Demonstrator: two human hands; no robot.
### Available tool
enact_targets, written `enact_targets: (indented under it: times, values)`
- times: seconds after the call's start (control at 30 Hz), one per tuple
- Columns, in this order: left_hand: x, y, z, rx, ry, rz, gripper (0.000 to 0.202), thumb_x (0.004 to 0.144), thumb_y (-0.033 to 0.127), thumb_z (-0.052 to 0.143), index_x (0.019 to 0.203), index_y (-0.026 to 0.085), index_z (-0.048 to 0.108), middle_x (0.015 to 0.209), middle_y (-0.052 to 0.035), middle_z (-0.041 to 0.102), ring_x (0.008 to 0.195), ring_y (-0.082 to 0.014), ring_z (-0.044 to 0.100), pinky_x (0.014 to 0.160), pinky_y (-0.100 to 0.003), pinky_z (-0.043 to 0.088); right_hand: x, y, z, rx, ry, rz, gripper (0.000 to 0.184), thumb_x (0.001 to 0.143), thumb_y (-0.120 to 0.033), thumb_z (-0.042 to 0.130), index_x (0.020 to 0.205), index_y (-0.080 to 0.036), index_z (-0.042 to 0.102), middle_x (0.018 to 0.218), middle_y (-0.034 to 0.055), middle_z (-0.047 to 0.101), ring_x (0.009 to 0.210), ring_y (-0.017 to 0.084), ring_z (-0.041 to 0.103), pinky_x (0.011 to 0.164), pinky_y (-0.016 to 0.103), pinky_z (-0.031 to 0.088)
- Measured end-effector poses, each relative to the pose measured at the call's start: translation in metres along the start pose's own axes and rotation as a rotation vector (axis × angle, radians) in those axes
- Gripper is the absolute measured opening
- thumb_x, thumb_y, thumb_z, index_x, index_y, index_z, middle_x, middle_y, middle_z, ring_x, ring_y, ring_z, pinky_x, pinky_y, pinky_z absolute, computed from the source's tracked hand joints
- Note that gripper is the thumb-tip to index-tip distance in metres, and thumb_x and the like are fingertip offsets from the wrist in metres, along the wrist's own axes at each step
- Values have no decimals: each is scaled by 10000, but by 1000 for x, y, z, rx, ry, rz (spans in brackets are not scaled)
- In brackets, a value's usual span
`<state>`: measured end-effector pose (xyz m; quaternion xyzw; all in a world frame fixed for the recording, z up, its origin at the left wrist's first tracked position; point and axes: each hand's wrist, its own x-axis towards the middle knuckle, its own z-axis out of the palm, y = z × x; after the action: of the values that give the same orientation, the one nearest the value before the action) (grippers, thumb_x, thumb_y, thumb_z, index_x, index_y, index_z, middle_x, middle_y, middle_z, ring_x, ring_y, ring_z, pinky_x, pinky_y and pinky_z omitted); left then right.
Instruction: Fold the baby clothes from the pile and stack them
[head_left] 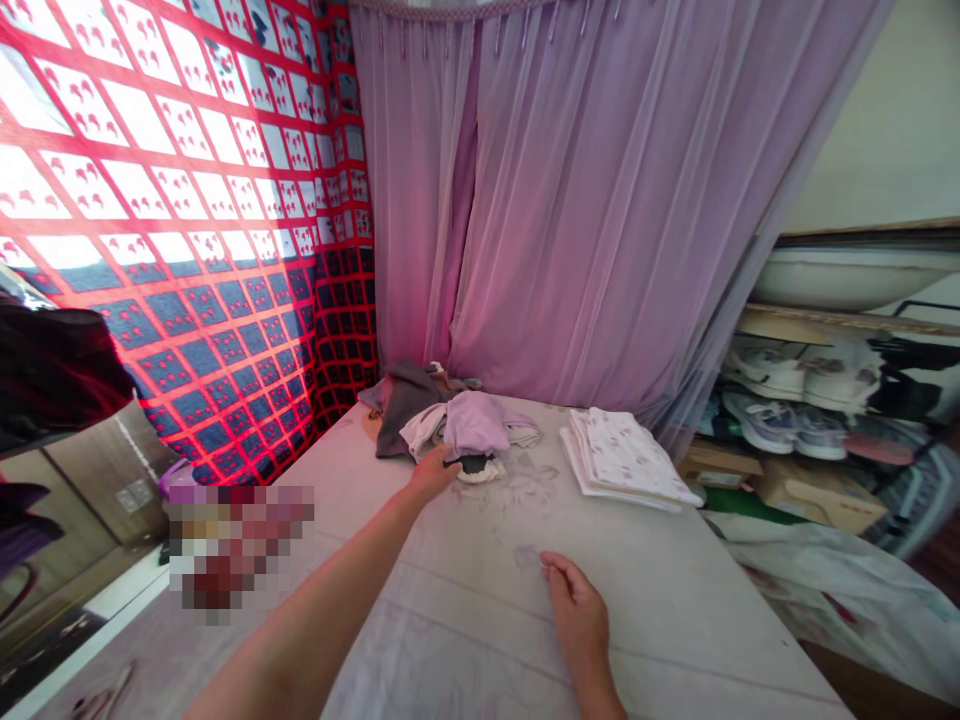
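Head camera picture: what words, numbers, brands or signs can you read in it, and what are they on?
None that I can read.
Clothes pile: no readable words.
Folded printed cloth: small marks, no readable letters.
Shoes and cardboard box: too blurred to read any label.
Red-checked curtain: repeated pattern, no readable letters.

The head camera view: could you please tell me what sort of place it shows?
Probably a bedroom in a home: clothes lie heaped on a broad, pale surface, perhaps a bed, purple curtains hang behind it, and shoes are kept at the picture's right.
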<state>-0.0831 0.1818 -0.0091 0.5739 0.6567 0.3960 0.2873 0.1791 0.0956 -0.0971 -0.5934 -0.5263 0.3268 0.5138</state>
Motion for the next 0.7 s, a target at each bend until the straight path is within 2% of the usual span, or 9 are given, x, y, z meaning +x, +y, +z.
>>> enact_targets:
  times: [0.1,0.2,0.27,0.37,0.47,0.6,0.63,0.7]
  values:
    - [-21,17,7,-75,-68,-32,520,811,374,567,1292,180,537,1150,-98,647,767,-141,662,613,-229,501,1,1,1,33,5,1,411,698,-480,504,853,-179,737,877,86,741,809,243,683,754,320,523]
    - [-55,28,14,-170,-173,-27,498,822,404,544,1262,171,563,903,-53,686,663,-118,641,555,-212,477,1,3,3,107,19,15,415,695,-480,528,882,-167,725,905,95,739,788,234,684,722,316,530]
    - [-79,29,16,-249,-260,-20,482,807,467,547,1170,159,620,681,4,627,574,-110,604,523,-207,447,1,4,3,175,43,31,440,690,-486,542,936,-160,706,957,104,731,785,229,687,688,311,534]
    - [-114,20,12,-250,-280,-33,497,762,605,529,887,146,673,513,61,480,444,-84,499,464,-200,383,1,5,1,246,95,51,458,689,-480,553,988,-155,674,1013,120,718,816,226,689,676,302,534]
    - [-138,7,-2,-200,-288,-70,553,723,709,476,651,170,576,464,81,386,377,-66,406,412,-197,320,1,4,0,268,109,72,455,690,-484,555,979,-149,662,1007,129,717,824,224,688,678,296,532]
    - [-150,-8,-36,-39,-389,-127,576,741,733,396,521,203,438,402,78,324,352,-76,347,398,-211,276,0,2,1,272,87,85,462,682,-507,556,951,-148,666,962,125,727,798,222,687,689,304,535]
    - [-148,-11,-44,56,-364,-136,565,758,709,393,510,203,436,399,70,337,366,-84,361,410,-216,277,0,2,2,273,81,84,461,679,-511,558,942,-150,669,953,122,728,792,223,687,694,309,536]
    - [-142,-12,-58,291,-232,-123,514,800,619,400,521,196,486,433,41,426,440,-109,444,461,-222,301,0,2,2,278,76,81,458,669,-513,567,930,-152,673,945,119,730,782,225,685,704,318,537]
